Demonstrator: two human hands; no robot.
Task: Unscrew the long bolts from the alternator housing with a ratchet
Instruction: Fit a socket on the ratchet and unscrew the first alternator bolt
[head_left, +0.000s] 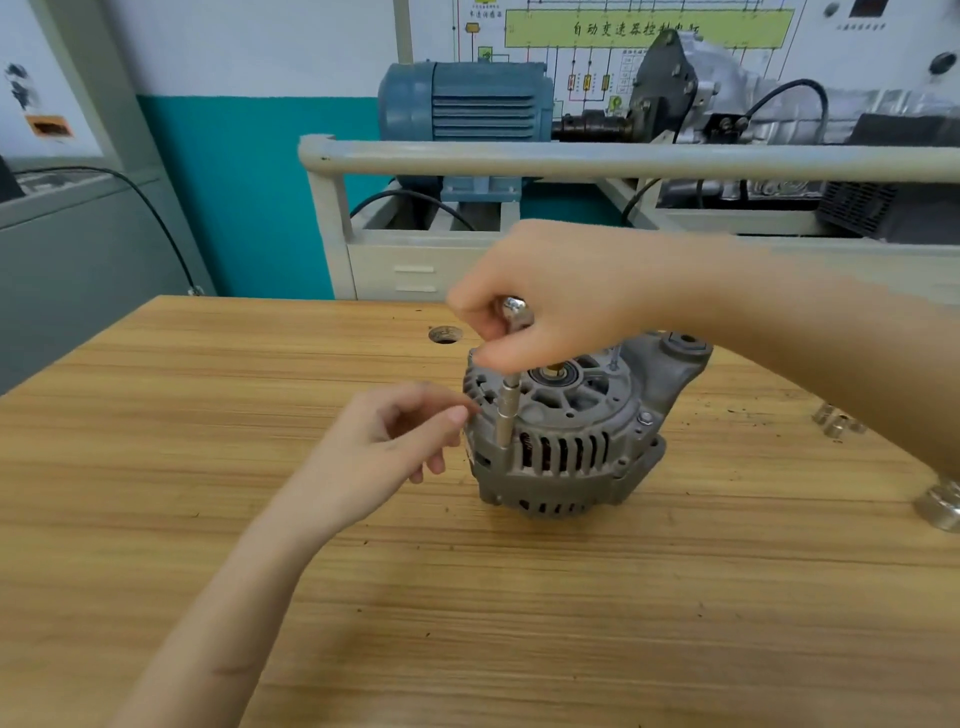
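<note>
Alternator housing (566, 436) sits at about one o'clock on the wooden tabletop (260, 467). Right hand (561, 296) clenches the ratchet (514, 312), its socket extension (506, 415) standing upright on the housing's nine-o'clock edge. Left hand (384, 447) hovers loosely curled, grasping nothing. A tilted extension could slip off the bolt head. The wall chart's (644, 31) Chinese heading isn't clearly legible.

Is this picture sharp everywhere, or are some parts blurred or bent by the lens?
Head view: the alternator and wooden table look fairly sharp; the right hand is soft-edged; the grey rail bows from wide-angle distortion; light is even, shadows faint.
</note>
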